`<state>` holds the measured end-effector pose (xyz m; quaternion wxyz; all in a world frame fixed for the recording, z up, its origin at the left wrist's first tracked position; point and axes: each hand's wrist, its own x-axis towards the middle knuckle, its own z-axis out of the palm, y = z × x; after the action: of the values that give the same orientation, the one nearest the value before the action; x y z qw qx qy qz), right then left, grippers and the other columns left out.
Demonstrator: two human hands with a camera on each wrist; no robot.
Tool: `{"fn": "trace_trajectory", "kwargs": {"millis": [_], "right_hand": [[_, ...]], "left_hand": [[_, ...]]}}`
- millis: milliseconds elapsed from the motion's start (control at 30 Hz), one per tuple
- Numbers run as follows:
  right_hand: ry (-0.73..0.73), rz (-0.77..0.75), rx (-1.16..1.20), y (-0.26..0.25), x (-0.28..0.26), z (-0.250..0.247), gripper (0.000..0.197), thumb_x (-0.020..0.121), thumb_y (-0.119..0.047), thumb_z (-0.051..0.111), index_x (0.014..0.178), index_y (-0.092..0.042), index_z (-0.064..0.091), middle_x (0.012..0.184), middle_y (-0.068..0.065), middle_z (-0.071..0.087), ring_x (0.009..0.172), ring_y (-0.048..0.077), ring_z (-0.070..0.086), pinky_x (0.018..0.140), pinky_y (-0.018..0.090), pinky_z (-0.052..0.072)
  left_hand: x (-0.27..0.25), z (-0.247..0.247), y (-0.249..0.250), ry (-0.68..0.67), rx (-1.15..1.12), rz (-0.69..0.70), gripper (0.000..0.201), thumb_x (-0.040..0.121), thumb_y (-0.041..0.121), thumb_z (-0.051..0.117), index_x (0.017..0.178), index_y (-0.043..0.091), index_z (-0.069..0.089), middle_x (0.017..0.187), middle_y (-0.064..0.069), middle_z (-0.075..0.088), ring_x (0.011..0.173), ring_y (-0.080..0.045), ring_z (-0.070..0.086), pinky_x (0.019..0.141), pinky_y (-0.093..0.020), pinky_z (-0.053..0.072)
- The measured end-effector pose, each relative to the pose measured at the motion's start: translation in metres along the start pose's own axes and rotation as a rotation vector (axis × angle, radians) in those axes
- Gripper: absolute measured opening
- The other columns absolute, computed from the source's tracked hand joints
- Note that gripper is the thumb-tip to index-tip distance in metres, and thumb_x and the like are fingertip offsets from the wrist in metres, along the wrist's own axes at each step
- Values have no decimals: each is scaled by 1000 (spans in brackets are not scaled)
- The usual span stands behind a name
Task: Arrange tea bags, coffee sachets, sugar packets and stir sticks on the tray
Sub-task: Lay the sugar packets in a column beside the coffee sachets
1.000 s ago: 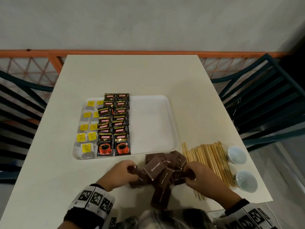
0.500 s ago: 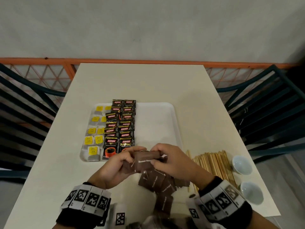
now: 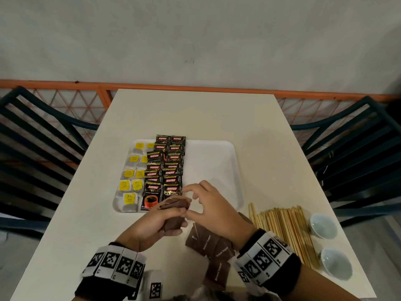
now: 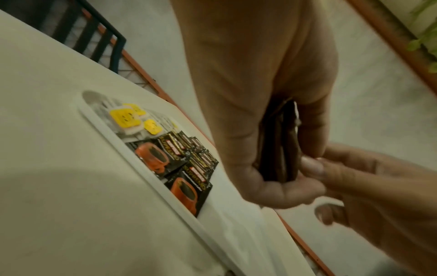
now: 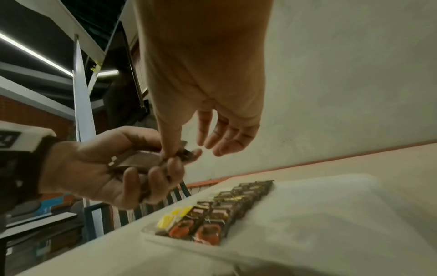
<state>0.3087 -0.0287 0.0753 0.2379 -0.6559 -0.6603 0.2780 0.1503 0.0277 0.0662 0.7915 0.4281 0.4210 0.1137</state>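
Note:
My left hand [image 3: 173, 216] grips a stack of brown sugar packets [image 3: 173, 205] on edge, just above the near rim of the white tray [image 3: 217, 166]. My right hand [image 3: 195, 200] hovers beside it with fingers spread and relaxed; only its thumb [image 5: 169, 149] touches the stack [image 5: 141, 160]. Tea bags with yellow tags [image 3: 130, 187] fill the tray's left column. Black coffee sachets [image 3: 169, 168] lie in two rows beside them. More sugar packets [image 3: 208, 244] lie loose on the table under my right wrist. Wooden stir sticks [image 3: 284, 231] lie to the right.
Two small white cups [image 3: 323, 225] [image 3: 336, 266] stand at the table's right edge beside the sticks. The tray's right half [image 3: 212, 153] is bare. Dark slatted chairs [image 3: 358, 148] flank the table, and an orange railing [image 3: 195, 85] runs behind it.
Both hands rose from the loose pile toward the tray's near edge with a gathered stack. The right hand, which held the stack with the left, has spread its fingers.

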Motion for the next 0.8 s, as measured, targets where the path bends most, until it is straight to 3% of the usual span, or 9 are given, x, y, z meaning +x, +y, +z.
{"fn": "trace_trajectory", "kwargs": {"millis": [67,167,267,333,433,600,700,800], "right_hand": [[-22,25,-13,10,-9,0,44,90,-39,55,129,-22,46,106,-8,43,95,5,41,85,20,40],[-198,-6,-220,34,-26,11,48,90,-45,52,131,-21,44,124,-3,48,113,11,41,99,28,38],[-392,-36,-447,52,-34,31,68,84,-40,61,141,-20,29,143,3,33,132,20,28,112,38,27],[-407,-59,-504,56,-33,39,81,80,-34,67,145,-21,21,148,3,26,136,23,22,113,40,23],[-433,-93,-541,55,-27,44,84,79,-30,70,146,-21,20,148,3,30,136,27,24,112,45,26],[-530,-41,-505,48,-22,44,70,79,-26,70,137,-18,33,135,8,36,126,27,35,107,43,33],[-567,0,-376,45,-19,43,58,76,-16,73,124,-20,39,126,5,41,115,25,46,96,40,45],[-613,-36,-341,42,-17,43,43,80,-8,66,111,-19,39,114,9,53,104,27,52,84,39,44]], "left_hand": [[-4,-10,-5,54,-33,21,31,87,5,55,117,14,58,80,-7,64,69,-17,60,63,-27,53],[-13,-29,-18,134,-113,50,36,88,-2,44,119,13,56,77,-11,61,71,-22,58,74,-36,54],[-20,-41,-27,183,-136,43,39,87,-3,42,119,14,56,78,-14,62,76,-26,59,90,-46,49],[-23,-42,-30,212,-126,38,38,88,-2,41,117,16,58,81,-16,63,79,-28,60,92,-49,47],[-25,-40,-33,254,-88,24,39,88,-2,40,114,21,59,83,-17,62,79,-28,60,86,-46,51],[-27,-39,-34,340,8,52,33,89,1,45,109,21,61,86,-13,60,76,-22,60,73,-33,51],[-31,-41,-34,376,5,85,25,90,4,49,107,19,61,85,-11,59,76,-21,59,73,-33,49],[-33,-35,-34,399,-23,127,19,94,18,50,108,26,60,84,-10,59,77,-21,59,73,-33,50]]}}
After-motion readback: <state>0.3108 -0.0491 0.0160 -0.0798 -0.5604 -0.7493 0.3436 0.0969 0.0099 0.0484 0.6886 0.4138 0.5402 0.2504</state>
